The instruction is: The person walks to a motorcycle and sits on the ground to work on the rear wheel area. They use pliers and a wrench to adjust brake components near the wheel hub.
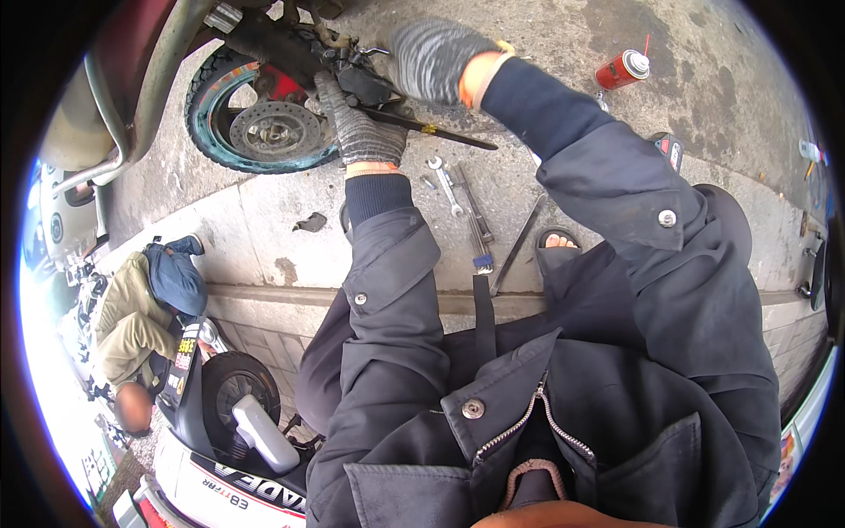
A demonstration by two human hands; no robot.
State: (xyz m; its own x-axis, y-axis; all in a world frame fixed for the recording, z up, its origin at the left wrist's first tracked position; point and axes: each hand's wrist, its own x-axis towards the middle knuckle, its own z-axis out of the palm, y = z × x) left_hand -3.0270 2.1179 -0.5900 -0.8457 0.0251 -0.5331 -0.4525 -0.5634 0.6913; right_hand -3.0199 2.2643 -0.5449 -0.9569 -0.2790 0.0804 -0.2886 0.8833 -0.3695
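Observation:
I wear grey knit gloves and a dark jacket. My left hand (359,128) grips a black part beside the brake disc (275,130) of a motorcycle wheel (209,132) with a teal-striped tyre. My right hand (433,58) is closed on the dark brake caliper assembly (356,77) above that wheel. A long dark flat bar (440,132) sticks out to the right from under my left hand. Exactly what each fist holds is hidden by the gloves.
Wrenches (447,187) and a brush-like tool (481,239) lie on the concrete by my sandalled foot (558,241). A red spray can (621,69) lies at upper right. At left another person (145,308) crouches beside a white scooter (231,440). A kerb edge runs below.

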